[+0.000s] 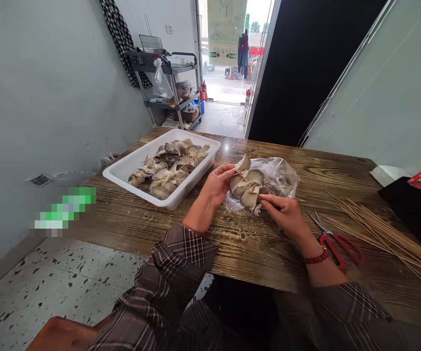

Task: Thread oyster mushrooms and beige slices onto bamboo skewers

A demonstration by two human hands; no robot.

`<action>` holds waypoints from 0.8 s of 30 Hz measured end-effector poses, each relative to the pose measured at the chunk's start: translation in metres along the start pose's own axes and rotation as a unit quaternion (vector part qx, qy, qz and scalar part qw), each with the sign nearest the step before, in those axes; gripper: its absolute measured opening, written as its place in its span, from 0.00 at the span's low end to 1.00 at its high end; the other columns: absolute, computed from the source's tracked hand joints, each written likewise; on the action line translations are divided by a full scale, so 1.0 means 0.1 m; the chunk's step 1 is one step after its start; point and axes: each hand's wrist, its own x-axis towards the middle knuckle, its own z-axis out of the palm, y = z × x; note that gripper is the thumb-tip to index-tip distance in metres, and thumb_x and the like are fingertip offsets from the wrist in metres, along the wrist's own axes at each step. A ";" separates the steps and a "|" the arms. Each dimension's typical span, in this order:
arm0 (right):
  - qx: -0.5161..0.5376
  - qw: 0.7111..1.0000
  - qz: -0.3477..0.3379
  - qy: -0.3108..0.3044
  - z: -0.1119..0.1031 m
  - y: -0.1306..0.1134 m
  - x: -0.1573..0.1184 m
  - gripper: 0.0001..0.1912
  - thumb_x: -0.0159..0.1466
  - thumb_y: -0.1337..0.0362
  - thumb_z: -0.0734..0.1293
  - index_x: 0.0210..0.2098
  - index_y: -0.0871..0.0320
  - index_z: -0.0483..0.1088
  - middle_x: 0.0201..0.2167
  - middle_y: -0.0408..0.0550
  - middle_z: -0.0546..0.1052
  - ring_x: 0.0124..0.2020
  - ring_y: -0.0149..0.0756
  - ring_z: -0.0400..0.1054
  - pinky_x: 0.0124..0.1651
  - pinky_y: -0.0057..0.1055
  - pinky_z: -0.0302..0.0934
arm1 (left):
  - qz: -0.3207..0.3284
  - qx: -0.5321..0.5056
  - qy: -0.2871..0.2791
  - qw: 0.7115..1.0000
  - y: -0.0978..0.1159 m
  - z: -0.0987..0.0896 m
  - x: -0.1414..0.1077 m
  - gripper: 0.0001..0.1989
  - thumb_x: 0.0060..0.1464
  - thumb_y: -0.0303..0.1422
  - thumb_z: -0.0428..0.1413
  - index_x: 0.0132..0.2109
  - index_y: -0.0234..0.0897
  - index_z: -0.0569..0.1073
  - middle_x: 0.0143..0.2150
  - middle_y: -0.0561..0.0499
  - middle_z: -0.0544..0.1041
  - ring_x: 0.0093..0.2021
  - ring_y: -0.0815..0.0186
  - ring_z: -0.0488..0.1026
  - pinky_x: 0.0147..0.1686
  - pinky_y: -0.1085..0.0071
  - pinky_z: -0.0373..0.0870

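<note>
Tray [194,180] of mushrooms [164,183]; clear bag [281,173] behind mushroom cluster [247,185] in hands [215,187].

Left hand [214,187]: thumb and fingers pinched, tips pointing right. Right hand [285,212]: slightly lower in view, thumb and fingers pinched, pointing left. Hands near each other, not touching. Left wrist [197,216] and right wrist [308,242] both clear of the plaid sleeves [184,248], arms reaching forward, converging.
</note>
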 end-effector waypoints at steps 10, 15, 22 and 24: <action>-0.012 1.000 -0.011 0.004 0.01 0.00 0.00 0.13 0.64 0.61 0.65 0.43 0.53 0.80 0.39 0.47 0.83 0.37 0.42 0.79 0.40 0.35 0.72 | -0.007 -0.028 0.004 1.000 0.02 0.03 -0.02 0.07 0.47 0.20 0.61 0.35 0.32 0.75 0.30 0.50 0.80 0.32 0.69 0.77 0.38 0.73 0.71; -0.011 1.000 -0.009 0.010 0.01 0.00 0.00 0.13 0.64 0.60 0.65 0.43 0.53 0.80 0.39 0.46 0.83 0.37 0.42 0.79 0.39 0.35 0.73 | -0.004 -0.033 0.003 0.999 0.00 0.01 0.00 0.08 0.45 0.21 0.63 0.35 0.32 0.76 0.31 0.49 0.80 0.33 0.68 0.78 0.40 0.72 0.71; -0.015 0.999 -0.008 0.046 0.08 0.02 -0.03 0.12 0.64 0.61 0.65 0.42 0.53 0.80 0.40 0.47 0.83 0.39 0.43 0.79 0.41 0.35 0.73 | -0.010 -0.036 -0.005 0.999 -0.03 0.00 0.01 0.07 0.45 0.20 0.62 0.34 0.32 0.76 0.31 0.50 0.81 0.32 0.70 0.77 0.36 0.75 0.70; -0.020 0.998 -0.012 0.054 0.09 0.03 -0.04 0.12 0.64 0.62 0.65 0.42 0.53 0.80 0.40 0.47 0.83 0.39 0.43 0.79 0.41 0.35 0.73 | -0.019 -0.033 -0.005 0.999 -0.02 0.01 -0.01 0.07 0.45 0.21 0.62 0.35 0.33 0.75 0.32 0.48 0.81 0.33 0.69 0.77 0.36 0.75 0.70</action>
